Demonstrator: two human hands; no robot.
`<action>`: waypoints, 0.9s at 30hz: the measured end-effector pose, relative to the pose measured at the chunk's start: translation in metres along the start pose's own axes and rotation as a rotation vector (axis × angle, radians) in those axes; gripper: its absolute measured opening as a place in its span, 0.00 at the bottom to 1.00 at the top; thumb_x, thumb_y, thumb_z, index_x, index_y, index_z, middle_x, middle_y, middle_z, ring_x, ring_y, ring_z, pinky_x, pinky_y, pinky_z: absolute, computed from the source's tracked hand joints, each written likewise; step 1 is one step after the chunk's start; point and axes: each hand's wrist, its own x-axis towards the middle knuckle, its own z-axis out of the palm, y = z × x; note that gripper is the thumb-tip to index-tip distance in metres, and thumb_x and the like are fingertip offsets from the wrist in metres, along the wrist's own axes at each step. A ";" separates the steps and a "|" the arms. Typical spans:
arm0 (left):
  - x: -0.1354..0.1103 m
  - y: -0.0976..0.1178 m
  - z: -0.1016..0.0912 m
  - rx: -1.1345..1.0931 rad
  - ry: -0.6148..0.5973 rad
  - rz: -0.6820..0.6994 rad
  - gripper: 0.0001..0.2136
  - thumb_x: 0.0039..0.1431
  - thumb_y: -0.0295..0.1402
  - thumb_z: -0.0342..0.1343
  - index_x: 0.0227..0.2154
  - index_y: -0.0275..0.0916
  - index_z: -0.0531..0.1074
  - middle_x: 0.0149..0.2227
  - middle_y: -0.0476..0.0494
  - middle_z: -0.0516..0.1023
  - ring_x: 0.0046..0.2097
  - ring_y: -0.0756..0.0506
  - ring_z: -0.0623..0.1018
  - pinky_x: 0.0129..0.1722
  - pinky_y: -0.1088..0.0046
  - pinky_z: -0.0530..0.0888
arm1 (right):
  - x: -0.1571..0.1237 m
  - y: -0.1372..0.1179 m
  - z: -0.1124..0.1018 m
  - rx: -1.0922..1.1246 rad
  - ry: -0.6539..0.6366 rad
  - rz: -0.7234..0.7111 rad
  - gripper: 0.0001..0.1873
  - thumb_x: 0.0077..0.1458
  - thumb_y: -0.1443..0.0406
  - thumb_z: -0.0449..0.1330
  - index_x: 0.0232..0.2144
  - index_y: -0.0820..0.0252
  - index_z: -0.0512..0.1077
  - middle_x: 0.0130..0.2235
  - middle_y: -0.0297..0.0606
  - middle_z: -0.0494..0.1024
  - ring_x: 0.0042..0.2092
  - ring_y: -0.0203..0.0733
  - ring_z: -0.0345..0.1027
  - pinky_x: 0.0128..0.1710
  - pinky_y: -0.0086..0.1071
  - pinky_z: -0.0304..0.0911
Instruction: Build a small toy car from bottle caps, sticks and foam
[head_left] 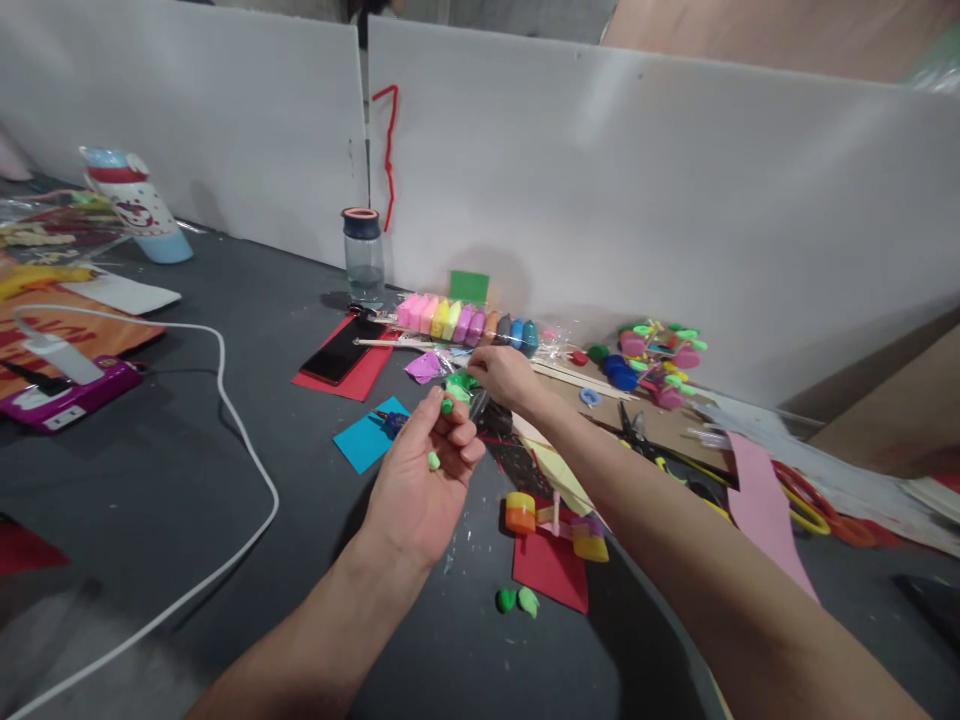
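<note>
My left hand is palm up, pinching a small dark green lump of modelling clay between thumb and fingertips. A light green bit of clay rests in its palm. Just beyond it, my right hand has its fingers drawn together above an opened wrapper of green clay; what they grip, if anything, is hidden. Nearer me, a dark green clay ball and a light green clay piece lie on the table. A small wheeled clay model stands by red paper.
Wrapped coloured clay bars lie at the back before a white partition. A phone, a water bottle and blue paper are to the left. Scissors lie right. A white cable crosses the left side.
</note>
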 end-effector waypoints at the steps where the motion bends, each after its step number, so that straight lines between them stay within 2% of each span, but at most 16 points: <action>1: 0.000 0.000 0.000 0.000 -0.004 0.000 0.12 0.68 0.28 0.55 0.26 0.33 0.71 0.26 0.50 0.70 0.23 0.56 0.67 0.20 0.83 0.66 | -0.001 0.001 -0.001 0.001 -0.004 -0.014 0.17 0.66 0.58 0.61 0.53 0.60 0.72 0.54 0.43 0.75 0.50 0.46 0.74 0.49 0.46 0.73; 8: 0.001 -0.001 -0.001 0.002 -0.005 -0.015 0.14 0.71 0.28 0.51 0.27 0.33 0.71 0.26 0.50 0.70 0.23 0.56 0.67 0.20 0.84 0.66 | -0.009 0.012 -0.008 0.083 0.028 -0.064 0.16 0.66 0.58 0.61 0.52 0.60 0.72 0.53 0.43 0.76 0.50 0.45 0.74 0.49 0.46 0.72; 12: 0.001 -0.003 -0.002 0.015 -0.011 -0.023 0.12 0.68 0.29 0.55 0.27 0.34 0.72 0.26 0.50 0.70 0.23 0.57 0.67 0.20 0.84 0.65 | -0.021 0.014 -0.017 0.202 0.112 -0.066 0.15 0.66 0.58 0.61 0.50 0.61 0.73 0.50 0.42 0.77 0.47 0.43 0.74 0.47 0.43 0.73; 17: 0.000 -0.008 -0.005 0.052 -0.064 -0.058 0.09 0.62 0.29 0.64 0.27 0.33 0.72 0.25 0.52 0.70 0.22 0.57 0.67 0.20 0.84 0.65 | -0.074 -0.012 -0.045 0.472 0.258 -0.157 0.12 0.66 0.58 0.59 0.38 0.61 0.77 0.34 0.36 0.78 0.35 0.38 0.72 0.38 0.36 0.71; 19: -0.001 -0.011 -0.007 0.074 -0.081 -0.068 0.09 0.58 0.30 0.67 0.28 0.33 0.73 0.25 0.52 0.71 0.23 0.57 0.68 0.20 0.84 0.65 | -0.101 -0.029 -0.055 0.596 0.303 -0.230 0.12 0.64 0.58 0.60 0.37 0.59 0.79 0.37 0.38 0.80 0.38 0.40 0.73 0.38 0.36 0.69; 21: -0.003 -0.016 -0.010 0.102 -0.096 -0.070 0.11 0.53 0.32 0.71 0.29 0.34 0.74 0.25 0.52 0.72 0.24 0.56 0.70 0.21 0.83 0.66 | -0.124 -0.045 -0.060 0.696 0.312 -0.284 0.07 0.60 0.60 0.64 0.36 0.56 0.80 0.39 0.38 0.80 0.43 0.42 0.74 0.42 0.37 0.70; 24: -0.006 -0.022 -0.013 0.162 -0.142 -0.067 0.14 0.46 0.34 0.75 0.29 0.35 0.75 0.24 0.53 0.73 0.24 0.55 0.70 0.22 0.83 0.67 | -0.144 -0.058 -0.060 0.809 0.316 -0.266 0.03 0.58 0.63 0.66 0.34 0.55 0.79 0.40 0.37 0.79 0.43 0.41 0.75 0.40 0.34 0.71; 27: -0.011 -0.027 -0.013 0.225 -0.198 -0.066 0.16 0.43 0.36 0.76 0.25 0.35 0.74 0.23 0.54 0.73 0.23 0.56 0.69 0.22 0.83 0.67 | -0.153 -0.057 -0.059 0.899 0.301 -0.205 0.04 0.59 0.62 0.66 0.35 0.57 0.78 0.38 0.37 0.79 0.38 0.39 0.76 0.36 0.32 0.72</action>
